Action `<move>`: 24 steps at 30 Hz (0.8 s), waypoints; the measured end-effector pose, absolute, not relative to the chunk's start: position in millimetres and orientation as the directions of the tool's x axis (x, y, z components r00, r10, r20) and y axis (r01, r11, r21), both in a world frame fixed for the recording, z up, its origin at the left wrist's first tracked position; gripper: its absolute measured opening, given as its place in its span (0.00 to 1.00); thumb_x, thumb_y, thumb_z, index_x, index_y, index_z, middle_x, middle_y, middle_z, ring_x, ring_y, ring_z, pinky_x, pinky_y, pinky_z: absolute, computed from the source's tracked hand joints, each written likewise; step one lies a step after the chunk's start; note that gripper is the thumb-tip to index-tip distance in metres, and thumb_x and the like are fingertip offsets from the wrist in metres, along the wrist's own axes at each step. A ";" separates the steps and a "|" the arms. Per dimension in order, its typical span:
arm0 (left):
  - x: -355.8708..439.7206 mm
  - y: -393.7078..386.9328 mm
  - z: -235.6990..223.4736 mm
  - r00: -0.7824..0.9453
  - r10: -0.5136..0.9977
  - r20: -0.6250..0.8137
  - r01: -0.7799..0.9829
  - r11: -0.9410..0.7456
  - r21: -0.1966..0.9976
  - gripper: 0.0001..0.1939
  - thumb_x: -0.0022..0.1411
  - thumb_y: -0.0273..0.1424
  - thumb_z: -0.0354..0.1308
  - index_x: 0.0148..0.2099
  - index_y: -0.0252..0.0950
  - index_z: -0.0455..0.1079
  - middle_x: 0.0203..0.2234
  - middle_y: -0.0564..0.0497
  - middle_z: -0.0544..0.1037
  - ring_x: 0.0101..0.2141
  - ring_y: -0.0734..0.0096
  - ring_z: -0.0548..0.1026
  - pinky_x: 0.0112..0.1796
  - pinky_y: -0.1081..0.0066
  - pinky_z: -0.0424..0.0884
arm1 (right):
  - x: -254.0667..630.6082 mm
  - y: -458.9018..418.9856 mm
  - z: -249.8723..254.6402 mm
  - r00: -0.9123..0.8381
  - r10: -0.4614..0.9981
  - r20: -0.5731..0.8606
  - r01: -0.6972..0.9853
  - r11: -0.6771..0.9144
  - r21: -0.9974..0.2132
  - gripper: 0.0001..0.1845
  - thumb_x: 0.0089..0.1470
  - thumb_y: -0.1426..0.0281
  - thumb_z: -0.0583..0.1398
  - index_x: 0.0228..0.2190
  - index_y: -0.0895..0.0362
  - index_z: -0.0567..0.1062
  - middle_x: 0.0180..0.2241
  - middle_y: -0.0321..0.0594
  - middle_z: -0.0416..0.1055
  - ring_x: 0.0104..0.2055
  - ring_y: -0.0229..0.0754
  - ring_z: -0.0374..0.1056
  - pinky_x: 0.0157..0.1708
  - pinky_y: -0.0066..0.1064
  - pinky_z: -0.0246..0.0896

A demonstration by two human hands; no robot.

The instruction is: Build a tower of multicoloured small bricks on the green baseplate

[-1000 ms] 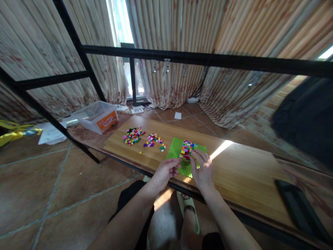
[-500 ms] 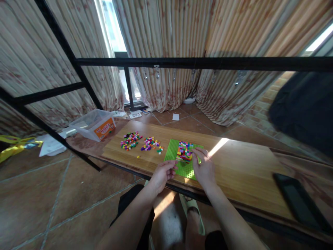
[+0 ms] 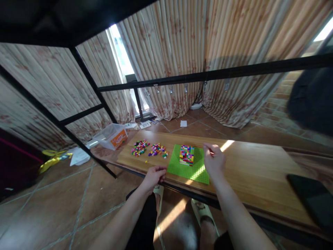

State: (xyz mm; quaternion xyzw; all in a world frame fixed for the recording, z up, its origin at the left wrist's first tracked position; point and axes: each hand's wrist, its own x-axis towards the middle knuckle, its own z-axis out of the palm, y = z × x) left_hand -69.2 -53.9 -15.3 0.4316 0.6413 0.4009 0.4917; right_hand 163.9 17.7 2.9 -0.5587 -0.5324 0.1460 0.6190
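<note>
A block-shaped stack of small multicoloured toy bricks point(image 3: 186, 155) stands on a green studded baseplate point(image 3: 177, 168). My left hand point(image 3: 154, 177) is at the baseplate's near left corner, apart from the stack, its fingers curled together; whether anything sits in them is hidden. Over the baseplate's right edge, my right hand point(image 3: 215, 160) is closed, also apart from the stack. A small reddish spot shows among its fingers, too small to name. Two piles of loose bricks, one farther left point(image 3: 140, 147) and one nearer point(image 3: 157, 149), lie left of the baseplate.
The bricks rest on a long wooden board point(image 3: 249, 163). A clear plastic bin point(image 3: 108, 137) with an orange label stands at its left end. A dark phone-like slab point(image 3: 309, 194) lies at the right. Black metal bars point(image 3: 179, 80) cross in front of the curtains.
Both hands have drawn away from the brick stack, the left towards the left and the right towards the right, leaving the whole stack in sight. The camera view has tilted and shifted.
</note>
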 end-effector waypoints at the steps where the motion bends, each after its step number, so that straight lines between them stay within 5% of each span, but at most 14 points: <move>1: -75.4 -49.9 -11.8 -0.186 0.949 -0.254 0.247 0.295 0.923 0.12 0.51 0.33 0.59 0.38 0.32 0.72 0.22 0.53 0.72 0.20 0.78 0.66 0.23 0.75 0.62 | 163.7 17.2 4.7 0.390 0.777 0.494 0.407 0.336 -0.850 0.14 0.53 0.64 0.55 0.34 0.57 0.78 0.33 0.44 0.75 0.34 0.43 0.70 0.31 0.33 0.65; 10: -146.6 -13.8 -11.1 -0.455 0.888 -0.070 0.650 0.384 0.656 0.08 0.47 0.22 0.58 0.33 0.36 0.72 0.24 0.50 0.74 0.31 0.66 0.71 0.33 0.70 0.62 | 155.9 24.4 -0.3 0.344 0.823 0.452 0.394 0.310 -0.865 0.16 0.51 0.60 0.57 0.33 0.58 0.79 0.30 0.44 0.75 0.29 0.42 0.70 0.30 0.34 0.64; 16: -159.6 -10.6 -23.6 -0.348 0.937 -0.029 0.781 0.307 0.544 0.05 0.50 0.24 0.56 0.32 0.36 0.70 0.26 0.49 0.74 0.31 0.66 0.71 0.33 0.70 0.61 | 147.9 30.9 -7.2 0.349 0.810 0.471 0.371 0.343 -0.863 0.15 0.50 0.60 0.59 0.32 0.56 0.79 0.31 0.42 0.76 0.28 0.41 0.71 0.29 0.33 0.66; 24: -135.2 -0.5 -27.9 -0.082 0.996 0.028 0.825 0.052 0.563 0.03 0.54 0.25 0.54 0.32 0.37 0.68 0.28 0.51 0.73 0.31 0.69 0.69 0.34 0.71 0.61 | 148.4 33.4 -5.2 0.366 0.792 0.489 0.412 0.333 -0.848 0.16 0.50 0.58 0.59 0.32 0.56 0.78 0.30 0.41 0.75 0.27 0.40 0.71 0.28 0.32 0.67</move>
